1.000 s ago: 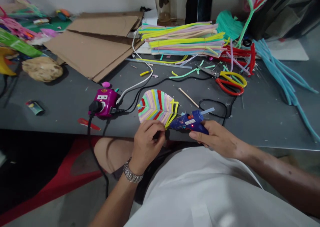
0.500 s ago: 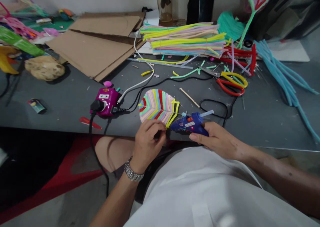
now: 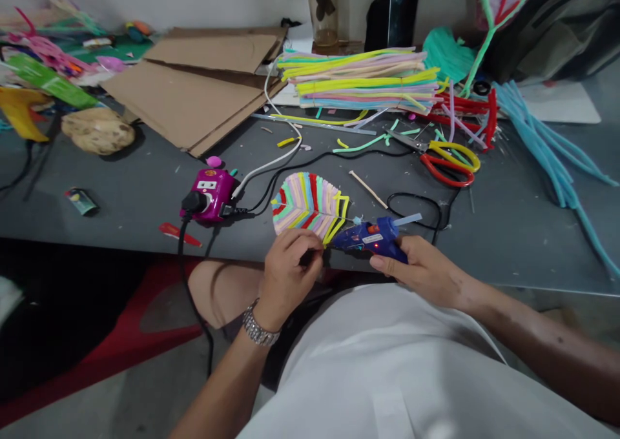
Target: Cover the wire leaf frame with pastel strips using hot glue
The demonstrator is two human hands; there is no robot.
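My left hand (image 3: 290,274), a metal-link watch on its wrist, is shut on the lower edge of a fan-shaped leaf of multicoloured pipe cleaners (image 3: 307,208). The leaf's yellow-edged tip points right. My right hand (image 3: 421,272) grips a blue hot glue gun (image 3: 368,239) with a red light lit and a pale glue stick (image 3: 407,219) at its back. Its nozzle sits against the leaf's yellow end, close to my left fingers. A thin cord runs behind the gun, and the nozzle tip is partly hidden.
A magenta plug socket (image 3: 210,195) with black cords sits left of the leaf on the grey table (image 3: 508,245). Behind lie red-and-yellow scissors (image 3: 448,161), bundled pipe cleaners (image 3: 361,81), cardboard sheets (image 3: 184,97) and loose blue pipe cleaners (image 3: 552,142). My knee shows below the table edge.
The whole scene has drifted slightly right in view. Both hands keep their hold, and the glue gun stays against the leaf's yellow end.
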